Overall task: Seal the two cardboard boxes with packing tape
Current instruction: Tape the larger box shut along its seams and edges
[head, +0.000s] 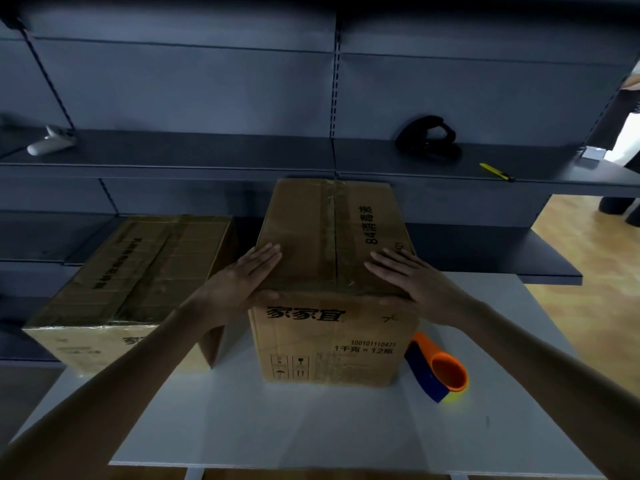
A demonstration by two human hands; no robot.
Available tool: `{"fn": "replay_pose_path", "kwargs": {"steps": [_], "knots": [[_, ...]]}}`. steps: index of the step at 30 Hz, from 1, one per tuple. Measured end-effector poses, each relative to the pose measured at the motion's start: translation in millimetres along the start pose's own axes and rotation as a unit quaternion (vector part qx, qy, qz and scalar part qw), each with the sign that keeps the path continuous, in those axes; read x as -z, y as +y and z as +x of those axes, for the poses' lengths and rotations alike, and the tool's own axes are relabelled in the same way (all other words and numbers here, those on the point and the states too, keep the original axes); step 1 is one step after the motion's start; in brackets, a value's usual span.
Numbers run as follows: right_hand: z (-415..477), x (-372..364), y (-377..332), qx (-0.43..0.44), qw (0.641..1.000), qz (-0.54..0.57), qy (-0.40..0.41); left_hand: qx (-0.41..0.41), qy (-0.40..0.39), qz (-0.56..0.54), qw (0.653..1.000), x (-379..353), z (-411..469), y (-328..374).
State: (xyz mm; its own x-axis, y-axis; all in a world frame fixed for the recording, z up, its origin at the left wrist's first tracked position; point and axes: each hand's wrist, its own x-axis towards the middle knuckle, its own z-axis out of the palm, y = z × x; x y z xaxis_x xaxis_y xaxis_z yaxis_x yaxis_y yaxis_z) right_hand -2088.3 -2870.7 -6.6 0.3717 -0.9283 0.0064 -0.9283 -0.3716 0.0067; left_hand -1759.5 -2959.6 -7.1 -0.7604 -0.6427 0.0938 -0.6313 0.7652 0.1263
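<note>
1. Pressing flat on the near end of the tall cardboard box [332, 271], the left hand [242, 282] and the right hand [412, 285] lie with fingers straight and close together. One hand sits on each side of the centre seam, and the thumbs reach over the front top edge.
2. This box stands mid-table on the smooth white table [311, 427]. Its top flaps are closed, a glossy band follows the seam, and black characters are printed on its matt brown front.
3. A lower, wider cardboard box [131, 289] sits just beside it on the left, with wrinkled shiny film across its top.
4. An orange and blue plastic tape dispenser [438, 370] with a round orange core lies by the tall box's right front corner.
5. Dark matt metal shelving [207, 150] behind carries a slim yellow utility knife [497, 172], a curved black object [429, 140] and a white handle-shaped object [52, 142].
</note>
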Motion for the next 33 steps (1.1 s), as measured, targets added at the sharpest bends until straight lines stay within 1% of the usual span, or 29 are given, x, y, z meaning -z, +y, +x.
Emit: {"fn": "replay_pose_path", "kwargs": {"steps": [2, 7, 8, 11, 13, 15, 16, 18, 19, 21, 22, 24, 26, 28, 30, 31, 32, 33], "knots": [[0.3, -3.8, -1.9, -0.01, 1.0, -0.006, 0.014, -0.004, 0.028, -0.053, 0.998, -8.8, 0.5, -2.6], [2.2, -1.0, -8.8, -0.017, 0.999, -0.013, 0.025, 0.011, 0.043, -0.096, 0.994, -17.5, 0.9, -9.6], [1.1, -1.0, -9.8, -0.015, 0.999, -0.007, 0.031, 0.011, 0.058, -0.101, 0.993, -20.4, -0.7, -9.6], [-6.8, -7.5, -12.8, -0.022, 0.996, 0.002, 0.088, 0.016, 0.13, -0.133, 0.982, -29.1, -10.0, -4.0], [-16.1, -15.1, -10.8, -0.045, 0.99, 0.012, 0.134, 0.064, 0.156, -0.185, 0.968, -35.2, -19.7, -1.3], [-24.0, -24.4, -7.4, -0.073, 0.982, 0.056, 0.167, 0.127, 0.165, -0.26, 0.943, -41.0, -28.8, 5.5], [-26.3, -28.2, -7.8, -0.091, 0.975, 0.105, 0.174, 0.156, 0.164, -0.322, 0.919, -44.0, -31.4, 11.8], [-26.6, -33.5, -12.8, -0.121, 0.953, 0.213, 0.178, 0.191, 0.19, -0.45, 0.851, -54.7, -29.3, 26.9], [-24.9, -35.1, -15.9, -0.133, 0.942, 0.245, 0.185, 0.2, 0.216, -0.485, 0.824, -59.9, -25.1, 35.2], [-20.9, -38.0, -18.5, -0.149, 0.93, 0.267, 0.203, 0.219, 0.263, -0.49, 0.802, -66.3, -17.8, 47.4], [-19.0, -38.8, -17.9, -0.146, 0.928, 0.27, 0.21, 0.225, 0.278, -0.487, 0.797, -67.7, -16.4, 48.9], [-18.1, -39.6, -13.1, -0.124, 0.926, 0.29, 0.207, 0.216, 0.275, -0.494, 0.796, -68.1, -17.9, 45.7], [-22.5, -34.6, -4.3, -0.109, 0.921, 0.328, 0.182, 0.205, 0.26, -0.483, 0.811, -66.6, -23.8, 38.1], [-30.1, -27.7, 4.7, -0.097, 0.922, 0.337, 0.165, 0.198, 0.27, -0.459, 0.823, -65.4, -30.1, 31.1], [-37.9, -26.7, 7.9, -0.125, 0.918, 0.347, 0.143, 0.2, 0.286, -0.445, 0.825, -64.9, -31.7, 31.4], [-39.4, -28.7, 5.6, -0.145, 0.911, 0.361, 0.135, 0.205, 0.297, -0.445, 0.82, -64.6, -30.7, 35.1], [-39.1, -33.0, -0.2, -0.16, 0.901, 0.378, 0.14, 0.211, 0.311, -0.44, 0.816, -65.4, -29.2, 38.5], [-36.8, -38.9, -9.0, -0.175, 0.888, 0.393, 0.162, 0.212, 0.328, -0.43, 0.814, -65.5, -27.3, 42.5]]}}
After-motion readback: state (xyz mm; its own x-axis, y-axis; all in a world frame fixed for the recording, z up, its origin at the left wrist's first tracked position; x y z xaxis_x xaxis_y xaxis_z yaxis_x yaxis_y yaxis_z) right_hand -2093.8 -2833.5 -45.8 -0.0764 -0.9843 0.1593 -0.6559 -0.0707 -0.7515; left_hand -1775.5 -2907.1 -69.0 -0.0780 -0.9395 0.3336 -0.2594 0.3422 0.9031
